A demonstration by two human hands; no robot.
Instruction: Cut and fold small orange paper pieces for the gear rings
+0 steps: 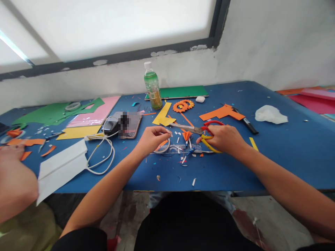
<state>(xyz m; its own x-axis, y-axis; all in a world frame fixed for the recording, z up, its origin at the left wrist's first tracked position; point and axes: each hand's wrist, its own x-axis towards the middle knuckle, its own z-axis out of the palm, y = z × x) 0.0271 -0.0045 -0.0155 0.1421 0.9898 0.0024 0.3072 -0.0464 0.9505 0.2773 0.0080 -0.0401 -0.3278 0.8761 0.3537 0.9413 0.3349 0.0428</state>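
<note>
My right hand grips scissors by their red and yellow handles, with the blades pointing left. Its fingers are curled through the loops. Just left of the blade tips, my left hand is closed in a pinch; what sits between the fingertips is too small to make out. Under the left fingers lies a roll of tape, partly hidden. A clear ruler lies below the blades, and a folded orange paper piece stands near it. Behind the blades is a yellow paper cutout.
A green-labelled bottle stands at the back. Orange paper rings, an orange cutout, a black marker and crumpled tissue lie around. Left are a phone, white cable, white paper and another person's arm.
</note>
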